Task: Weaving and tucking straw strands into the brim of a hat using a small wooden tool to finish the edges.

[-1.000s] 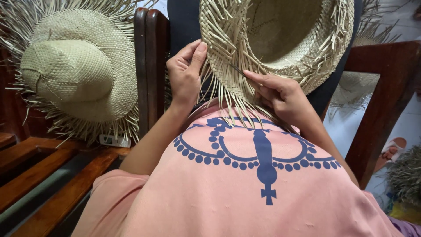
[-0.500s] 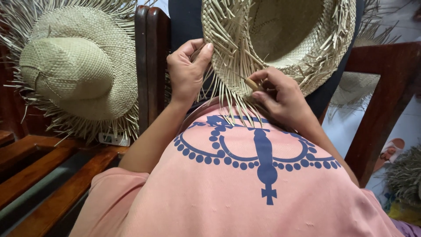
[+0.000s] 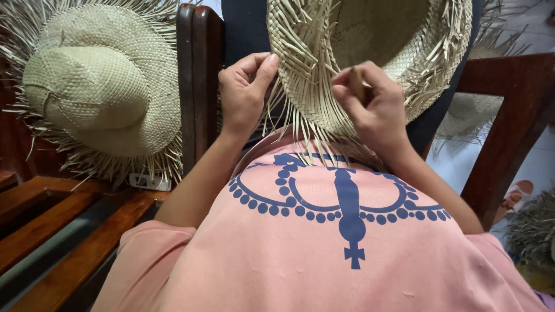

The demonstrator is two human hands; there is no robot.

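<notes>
I hold an unfinished woven straw hat [image 3: 399,52] upside down in front of my chest, loose straw ends sticking out all round its brim. My left hand [image 3: 245,92] grips the brim's left edge, thumb on top. My right hand [image 3: 376,110] is closed on a straw strand at the brim's lower edge, pinching it between thumb and fingers. Below both hands is my pink shirt [image 3: 335,248] with a dark blue bead-and-cross print.
A second straw hat [image 3: 98,86] with a frayed brim leans at the left against a dark wooden chair post [image 3: 196,75]. Wooden slats [image 3: 52,231] run along the lower left. A wooden chair frame [image 3: 509,121] stands at the right, more straw work behind it.
My right hand has curled shut on a strand and moved up along the brim. The left hand keeps its grip on the brim's edge.
</notes>
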